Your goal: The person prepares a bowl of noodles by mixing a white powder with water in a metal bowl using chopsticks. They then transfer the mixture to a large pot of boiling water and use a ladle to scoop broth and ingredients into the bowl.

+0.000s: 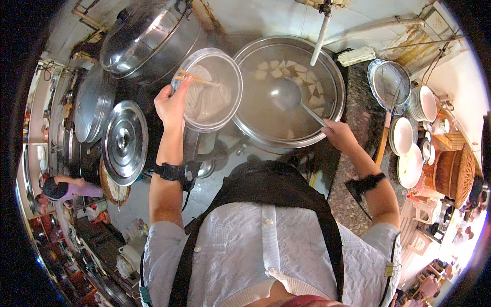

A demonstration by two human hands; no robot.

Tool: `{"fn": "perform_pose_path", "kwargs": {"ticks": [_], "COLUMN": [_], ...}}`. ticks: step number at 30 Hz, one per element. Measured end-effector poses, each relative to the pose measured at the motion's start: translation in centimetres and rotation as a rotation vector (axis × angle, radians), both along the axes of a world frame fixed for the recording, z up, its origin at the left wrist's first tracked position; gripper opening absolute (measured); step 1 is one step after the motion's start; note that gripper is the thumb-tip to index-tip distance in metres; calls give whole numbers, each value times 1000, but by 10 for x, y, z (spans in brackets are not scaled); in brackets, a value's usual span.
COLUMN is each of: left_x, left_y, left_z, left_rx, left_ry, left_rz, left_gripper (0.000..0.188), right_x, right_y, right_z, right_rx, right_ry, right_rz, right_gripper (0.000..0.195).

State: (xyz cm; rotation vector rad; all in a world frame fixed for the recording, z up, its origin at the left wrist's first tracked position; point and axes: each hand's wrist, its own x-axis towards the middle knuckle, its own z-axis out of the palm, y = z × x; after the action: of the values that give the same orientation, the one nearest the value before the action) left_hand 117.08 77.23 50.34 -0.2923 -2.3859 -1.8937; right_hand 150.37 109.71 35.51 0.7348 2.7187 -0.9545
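Note:
My left hand grips the rim of a translucent round tub, tilted beside the pot. A pair of wooden chopsticks is pinned under its thumb and reaches across the tub. Pale soft stuff, perhaps noodles, lies inside; its exact kind is unclear. My right hand holds the metal handle of a ladle. The ladle's bowl rests in the cloudy liquid of a large steel pot. Pale cut chunks float around the pot's far and right sides.
A white hose hangs over the pot. Left are a large lidded pot and a steel lid. On the right granite counter are a wooden-handled strainer and white bowls. Another person is far left.

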Motion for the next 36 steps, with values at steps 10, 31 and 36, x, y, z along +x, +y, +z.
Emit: {"fn": "perform_pose_path", "kwargs": {"ticks": [10, 31, 36], "left_x": [0, 28, 13], "left_y": [-21, 97, 66], "left_z": [-18, -23, -23], "left_rx": [132, 72, 202], "left_ry": [-103, -144, -176], "left_rz": [19, -380, -276], "left_gripper": [30, 27, 25], "right_x": [-37, 28, 15], "right_y": [-16, -85, -73], "right_z": [21, 81, 87], "right_rx": [313, 172, -947], "right_ry": [-118, 329, 104], "right_rz": [-131, 145, -210], "right_gripper": [47, 46, 39]}}
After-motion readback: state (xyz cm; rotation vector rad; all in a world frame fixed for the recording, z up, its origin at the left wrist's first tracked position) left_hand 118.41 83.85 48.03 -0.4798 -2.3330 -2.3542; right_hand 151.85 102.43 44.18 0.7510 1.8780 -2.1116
